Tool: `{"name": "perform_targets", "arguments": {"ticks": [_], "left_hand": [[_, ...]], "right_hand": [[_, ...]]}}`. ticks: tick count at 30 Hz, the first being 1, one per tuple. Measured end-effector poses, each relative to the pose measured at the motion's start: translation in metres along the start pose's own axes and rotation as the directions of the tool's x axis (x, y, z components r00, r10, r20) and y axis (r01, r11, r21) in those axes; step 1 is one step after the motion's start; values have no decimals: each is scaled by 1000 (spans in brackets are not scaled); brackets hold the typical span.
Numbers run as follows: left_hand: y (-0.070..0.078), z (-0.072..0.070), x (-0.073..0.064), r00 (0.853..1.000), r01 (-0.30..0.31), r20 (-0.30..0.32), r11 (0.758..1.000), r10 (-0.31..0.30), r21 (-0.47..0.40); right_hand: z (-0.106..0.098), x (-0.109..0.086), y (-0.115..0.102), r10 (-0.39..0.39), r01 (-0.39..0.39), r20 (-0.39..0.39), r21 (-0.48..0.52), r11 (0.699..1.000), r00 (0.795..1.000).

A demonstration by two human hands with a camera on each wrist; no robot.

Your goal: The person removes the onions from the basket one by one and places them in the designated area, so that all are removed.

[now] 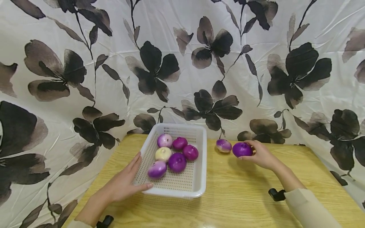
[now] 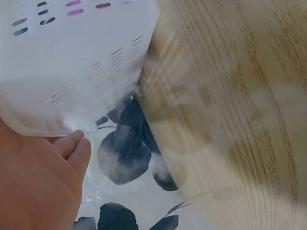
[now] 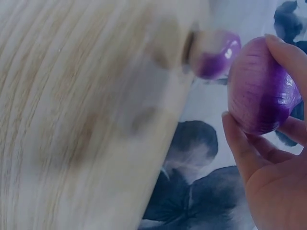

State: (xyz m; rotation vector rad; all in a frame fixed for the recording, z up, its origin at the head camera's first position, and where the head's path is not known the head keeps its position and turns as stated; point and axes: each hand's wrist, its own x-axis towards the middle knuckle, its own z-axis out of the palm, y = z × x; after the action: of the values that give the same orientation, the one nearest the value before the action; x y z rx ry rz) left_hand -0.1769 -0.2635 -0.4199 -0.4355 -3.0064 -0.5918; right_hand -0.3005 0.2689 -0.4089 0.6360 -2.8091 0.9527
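My right hand point(image 1: 260, 155) grips a purple onion point(image 1: 242, 149) between thumb and fingers, near the table's back edge. The right wrist view shows the fingertips spread round this onion point(image 3: 261, 88). A paler purple-and-white onion point(image 1: 223, 145) lies on the table just left of it. My left hand point(image 1: 124, 182) rests at the left side of a white perforated plastic basket point(image 1: 203, 164), fingers straight along the outside and thumb out over the front rim. In the basket sit several purple onions point(image 1: 177, 162) and one pale yellow onion point(image 1: 163, 154).
The light wooden table point(image 1: 228, 196) stretches in front of and right of the basket. Behind it hangs a white cloth point(image 1: 176, 19) with dark flower prints, close to the table's back edge. Black wrist devices point(image 1: 276, 194) show beside both forearms.
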Motion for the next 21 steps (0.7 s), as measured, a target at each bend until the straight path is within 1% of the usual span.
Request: {"name": "perform_targets", "arguments": {"ticks": [6,10,15,21], "left_hand": [[0,0,1,1000,-1,-1,1000,1,-1],[-1,0,1,1000,-1,-1,1000,1,2],[-1,0,1,1000,-1,-1,1000,1,8],[-1,0,1,1000,2,4,1000,-2,0]], "right_hand": [[1,7,10,33,-33,1,-22,999,999],[3,12,18,51,-50,6,-11,999,999],[6,17,25,82,-82,-6,10,997,997],[10,21,35,166,-166,2,20,986,986]]}}
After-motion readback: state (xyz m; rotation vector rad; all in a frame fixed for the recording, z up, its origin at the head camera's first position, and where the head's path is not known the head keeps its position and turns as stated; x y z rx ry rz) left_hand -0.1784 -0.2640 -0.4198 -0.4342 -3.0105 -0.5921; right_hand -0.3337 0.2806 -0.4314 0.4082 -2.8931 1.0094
